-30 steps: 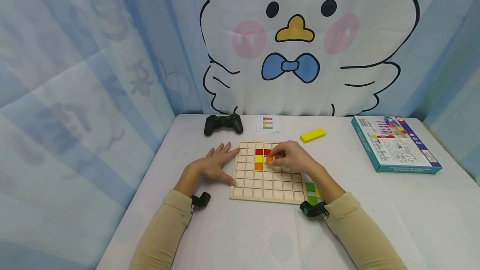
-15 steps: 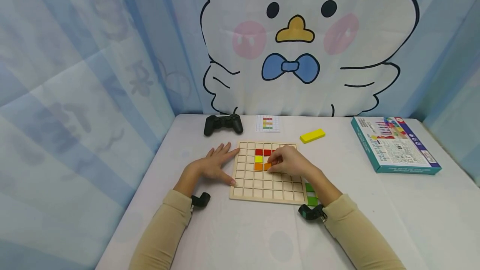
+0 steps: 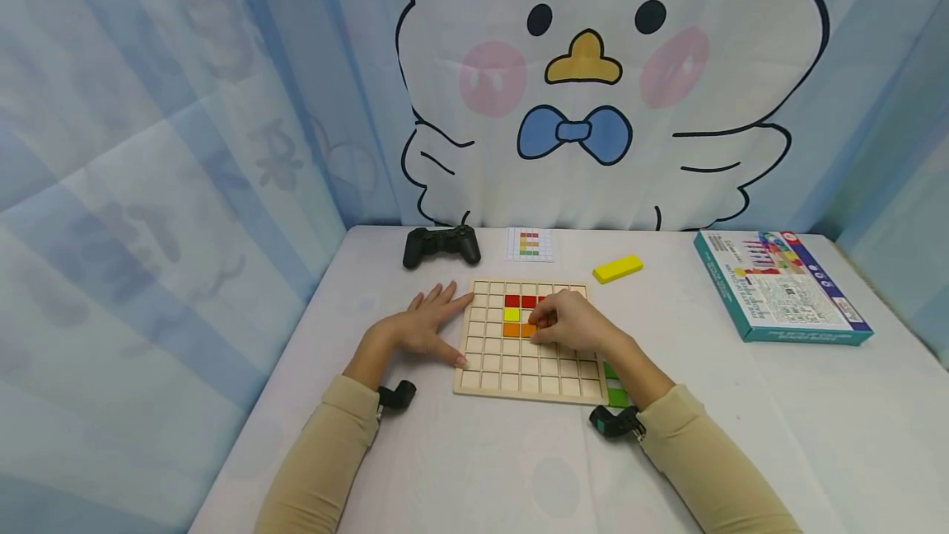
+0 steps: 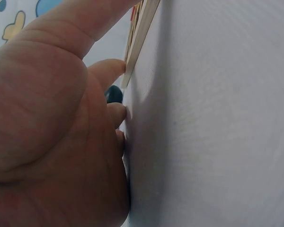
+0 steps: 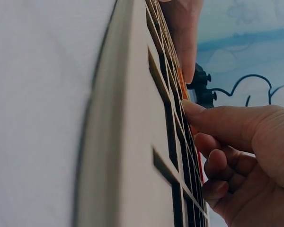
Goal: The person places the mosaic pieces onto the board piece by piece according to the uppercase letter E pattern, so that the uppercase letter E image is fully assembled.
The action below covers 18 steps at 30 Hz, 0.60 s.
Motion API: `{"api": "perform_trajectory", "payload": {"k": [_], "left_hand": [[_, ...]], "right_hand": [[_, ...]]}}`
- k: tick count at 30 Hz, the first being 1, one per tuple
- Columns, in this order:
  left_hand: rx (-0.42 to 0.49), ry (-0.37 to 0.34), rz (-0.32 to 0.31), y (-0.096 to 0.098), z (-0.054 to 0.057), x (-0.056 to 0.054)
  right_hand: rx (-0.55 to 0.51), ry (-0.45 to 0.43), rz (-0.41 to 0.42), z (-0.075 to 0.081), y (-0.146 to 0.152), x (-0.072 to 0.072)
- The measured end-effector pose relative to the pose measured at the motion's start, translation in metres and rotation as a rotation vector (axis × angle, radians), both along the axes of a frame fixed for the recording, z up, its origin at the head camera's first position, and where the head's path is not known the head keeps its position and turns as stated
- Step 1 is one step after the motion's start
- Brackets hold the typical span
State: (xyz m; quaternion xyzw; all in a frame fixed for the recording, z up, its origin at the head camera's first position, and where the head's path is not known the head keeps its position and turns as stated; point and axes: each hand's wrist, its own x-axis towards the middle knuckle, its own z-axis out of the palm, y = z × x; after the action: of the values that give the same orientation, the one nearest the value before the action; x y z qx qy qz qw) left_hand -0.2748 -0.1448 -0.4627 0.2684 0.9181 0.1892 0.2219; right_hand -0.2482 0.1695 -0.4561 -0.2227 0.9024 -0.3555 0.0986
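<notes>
A wooden grid board (image 3: 519, 373) lies on the table, with red tiles (image 3: 521, 302) in one row and a yellow tile (image 3: 511, 315) below. In the row beneath sits an orange tile (image 3: 511, 330), and a second orange tile (image 3: 527, 330) lies against its right side. My right hand (image 3: 574, 321) pinches that second tile at its cell; its thumb (image 5: 213, 116) reaches the grid lines in the right wrist view. My left hand (image 3: 425, 326) is spread, index fingertip and thumb tip touching the board's left edge. The right hand partly hides the upper right cells.
Green tiles (image 3: 618, 397) lie by the board's right edge, partly under the right forearm. Behind the board are a black game controller (image 3: 441, 245), a pattern card (image 3: 530, 244) and a yellow block (image 3: 619, 269). A teal-sided box (image 3: 786, 291) lies at the right.
The right hand has brought the orange tile slightly down and left, beside the other orange tile, and has barely moved in the last half second. The left hand stays in place.
</notes>
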Motion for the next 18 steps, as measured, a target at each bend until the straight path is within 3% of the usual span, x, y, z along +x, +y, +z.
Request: {"api": "perform_trajectory", "payload": {"k": [10, 18], "left_hand": [[-0.002, 0.006, -0.001, 0.0, 0.0, 0.0], [-0.006, 0.003, 0.003, 0.0, 0.0, 0.001]], "right_hand": [[-0.008, -0.015, -0.008, 0.003, 0.001, 0.001], [-0.06, 0.118, -0.065, 0.017, 0.012, 0.001]]}}
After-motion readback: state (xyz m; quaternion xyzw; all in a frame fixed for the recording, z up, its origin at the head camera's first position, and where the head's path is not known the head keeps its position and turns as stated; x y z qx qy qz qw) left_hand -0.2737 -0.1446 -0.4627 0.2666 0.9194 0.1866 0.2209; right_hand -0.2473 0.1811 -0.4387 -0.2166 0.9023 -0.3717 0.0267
